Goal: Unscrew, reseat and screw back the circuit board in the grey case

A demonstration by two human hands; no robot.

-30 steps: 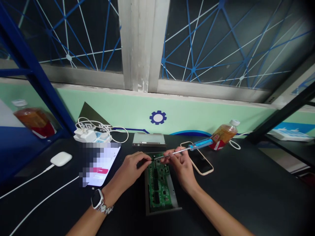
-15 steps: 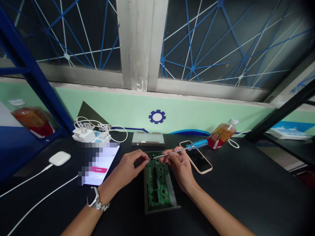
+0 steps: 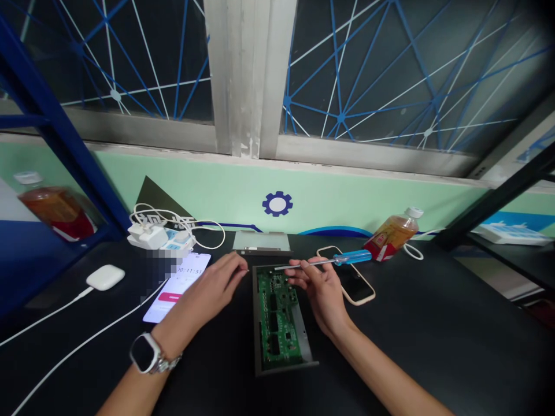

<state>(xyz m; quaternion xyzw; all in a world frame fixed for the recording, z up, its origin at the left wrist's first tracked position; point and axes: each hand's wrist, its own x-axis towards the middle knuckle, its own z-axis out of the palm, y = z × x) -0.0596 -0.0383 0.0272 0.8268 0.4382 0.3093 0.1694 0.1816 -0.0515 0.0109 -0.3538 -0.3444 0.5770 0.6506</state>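
A green circuit board (image 3: 280,323) lies in a grey metal tray (image 3: 256,346) at the middle of the black table. My right hand (image 3: 318,286) holds a screwdriver (image 3: 353,257) by its metal shaft. The blue handle points right, and the tip is over the board's far end. Just left of the tray, my left hand (image 3: 221,283) pinches something tiny that I cannot make out at its fingertips. Behind the tray lies a flat metal panel (image 3: 261,242).
A lit phone (image 3: 173,289) lies left, near a white case (image 3: 105,277) and a power strip (image 3: 176,241) with cables. Behind my right hand are a cream-framed phone (image 3: 358,286) and a leaning drink bottle (image 3: 392,236). Blue and black frames stand at the sides.
My left hand has drawn back to the left, off the board and away from the screwdriver tip. The screwdriver has tilted flatter in my right hand.
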